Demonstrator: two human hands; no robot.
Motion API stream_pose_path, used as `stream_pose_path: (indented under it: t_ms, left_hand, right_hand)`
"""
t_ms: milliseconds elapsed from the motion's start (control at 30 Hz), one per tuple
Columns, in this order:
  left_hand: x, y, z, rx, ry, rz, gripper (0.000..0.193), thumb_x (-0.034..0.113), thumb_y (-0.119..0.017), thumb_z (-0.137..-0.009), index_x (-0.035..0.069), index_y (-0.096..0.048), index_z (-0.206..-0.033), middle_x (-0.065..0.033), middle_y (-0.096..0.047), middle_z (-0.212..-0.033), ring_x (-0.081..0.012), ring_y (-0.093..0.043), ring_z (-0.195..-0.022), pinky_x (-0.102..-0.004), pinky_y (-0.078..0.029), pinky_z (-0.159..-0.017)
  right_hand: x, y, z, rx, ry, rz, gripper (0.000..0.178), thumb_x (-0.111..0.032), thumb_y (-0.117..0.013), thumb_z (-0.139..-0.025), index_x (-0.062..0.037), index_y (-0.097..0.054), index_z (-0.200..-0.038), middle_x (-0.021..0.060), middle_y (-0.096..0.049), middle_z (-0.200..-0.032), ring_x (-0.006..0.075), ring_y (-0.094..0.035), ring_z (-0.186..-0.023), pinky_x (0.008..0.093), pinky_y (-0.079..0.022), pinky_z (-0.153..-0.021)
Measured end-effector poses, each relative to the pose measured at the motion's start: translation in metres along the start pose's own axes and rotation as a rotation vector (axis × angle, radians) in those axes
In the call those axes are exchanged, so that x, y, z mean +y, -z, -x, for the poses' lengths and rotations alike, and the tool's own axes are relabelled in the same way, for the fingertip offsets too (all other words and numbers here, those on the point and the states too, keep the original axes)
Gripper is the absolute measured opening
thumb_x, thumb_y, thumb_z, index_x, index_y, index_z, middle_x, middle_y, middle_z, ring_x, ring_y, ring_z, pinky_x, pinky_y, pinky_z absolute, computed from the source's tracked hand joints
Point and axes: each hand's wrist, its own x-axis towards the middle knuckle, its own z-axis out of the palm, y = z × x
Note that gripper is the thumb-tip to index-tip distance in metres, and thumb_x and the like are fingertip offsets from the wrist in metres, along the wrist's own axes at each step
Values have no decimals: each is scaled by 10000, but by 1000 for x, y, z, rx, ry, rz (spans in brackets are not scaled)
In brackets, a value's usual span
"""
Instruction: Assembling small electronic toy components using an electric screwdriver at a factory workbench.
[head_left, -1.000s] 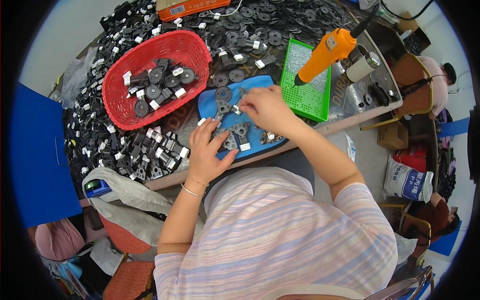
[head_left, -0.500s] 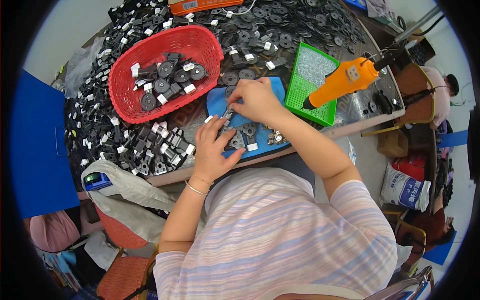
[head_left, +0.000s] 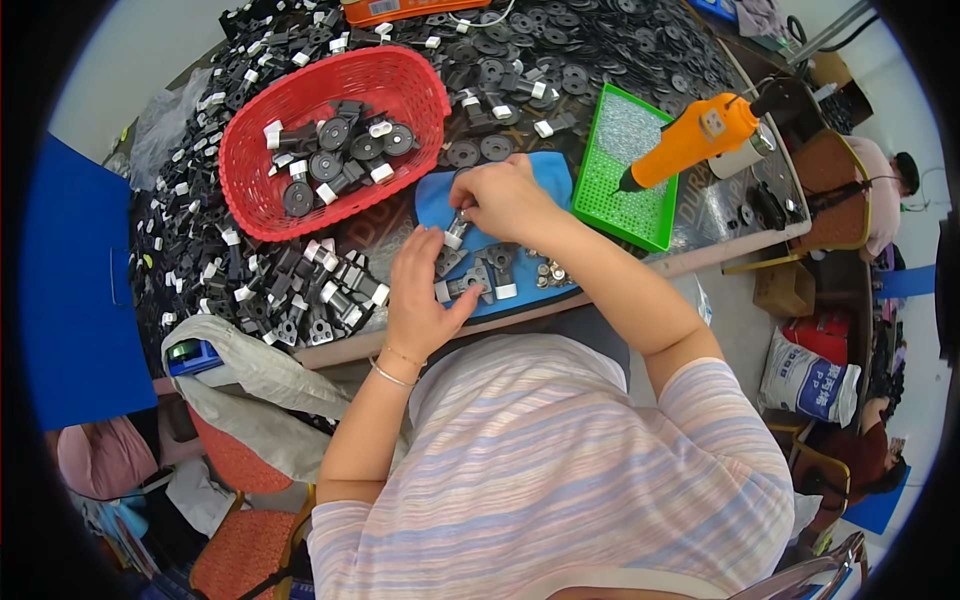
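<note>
Several wheeled pieces (head_left: 326, 165) already sit in the red basket (head_left: 415, 85), left of your right grip (head_left: 510, 203), and look finished; the brackets (head_left: 499, 265) below it, on the blue cloth (head_left: 548, 178), show no wheels and seem left to do. That grip looks pinched on one part (head_left: 457, 231): greyish, white-ended, tilted, top hidden. Your left grip (head_left: 415, 290) spreads its fingers, thumb touching the brackets.

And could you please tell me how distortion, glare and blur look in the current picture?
Head view: fisheye distortion bows the table edge, and black borders round off the corners; head view: pale sheen shows on the tabletop beside the green tray; head view: the left hand and right hand show no strong motion blur.
</note>
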Motion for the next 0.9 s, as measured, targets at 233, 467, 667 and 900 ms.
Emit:
stream_pose_path:
  t_ms: [233, 467, 667, 900]
  left_hand:
    - [-7, -7, 5, 92, 100, 53, 601, 112, -680, -738, -24, -406, -1255, -214, -478, -1232, -358, -469, -1143, -394, -379, -969]
    - [-13, -9, 7, 93, 124, 60, 569, 71, -638, -749, -34, -395, -1252, -236, -477, -1219, -377, -473, -1130, -403, -384, -965]
    - [-14, -11, 6, 102, 149, 102, 592, 50, -644, -736, -43, -377, -1255, -225, -470, -1221, -369, -481, -1122, -393, -396, -952]
    - [-14, -13, 7, 110, 180, 124, 597, 59, -648, -738, -48, -372, -1257, -221, -467, -1223, -364, -495, -1102, -384, -404, -941]
  right_hand:
    - [-2, 5, -1, 14, 21, -19, 251, -74, -658, -710, -79, -556, -939, 13, -654, -736, 204, -633, -774, 378, -355, -819]
    - [-8, 6, 3, -135, 49, -131, 253, -90, -629, -744, -43, -518, -967, 54, -652, -769, 249, -634, -777, 369, -444, -737]
    - [-31, -13, 6, -269, 89, -168, 238, -80, -622, -744, -64, -508, -952, 47, -638, -771, 244, -614, -775, 382, -335, -815]
    - [-30, -18, 5, -118, 103, -108, 252, -73, -640, -713, -79, -494, -918, 25, -641, -733, 226, -623, -762, 374, -335, -812]
